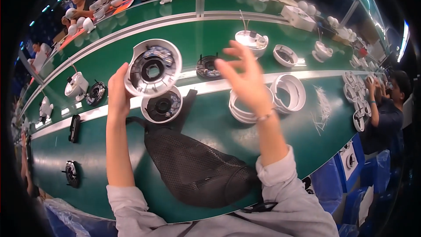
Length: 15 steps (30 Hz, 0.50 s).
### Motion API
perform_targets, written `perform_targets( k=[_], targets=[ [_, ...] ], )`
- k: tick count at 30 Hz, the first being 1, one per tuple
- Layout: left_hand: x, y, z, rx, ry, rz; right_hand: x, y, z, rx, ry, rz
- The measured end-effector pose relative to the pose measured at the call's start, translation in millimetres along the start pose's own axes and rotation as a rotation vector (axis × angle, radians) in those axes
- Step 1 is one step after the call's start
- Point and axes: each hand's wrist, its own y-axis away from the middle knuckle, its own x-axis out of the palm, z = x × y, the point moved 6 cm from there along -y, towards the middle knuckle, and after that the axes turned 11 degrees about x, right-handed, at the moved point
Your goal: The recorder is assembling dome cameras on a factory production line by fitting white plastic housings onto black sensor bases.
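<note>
My left hand (117, 88) holds up a white dome camera housing (153, 67), its open side facing me with a dark round board inside. A second white housing (163, 105) with a black insert lies on the green belt just below it. My right hand (244, 77) hovers open and blurred above a stack of white rings (239, 109), fingers spread, holding nothing. Another white ring (289, 92) stands beside the stack.
A black mesh bag (193, 166) lies on the green conveyor table (210, 39) in front of me. Black round parts (207, 66), white housings (252, 39) and white cable ties (323, 105) are scattered around. Another person (390, 105) works at the right; others sit far left.
</note>
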Motion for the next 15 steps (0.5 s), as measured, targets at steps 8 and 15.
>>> perform_targets(
  k=[8, 15],
  targets=[
    [-71, -72, 106, -0.33, -0.302, 0.001, -62, -20, -53, 0.074, 0.902, -0.006],
    [-54, -98, 87, -0.286, -1.118, 0.39, -79, -39, -122, 0.102, 0.783, 0.032]
  ],
)
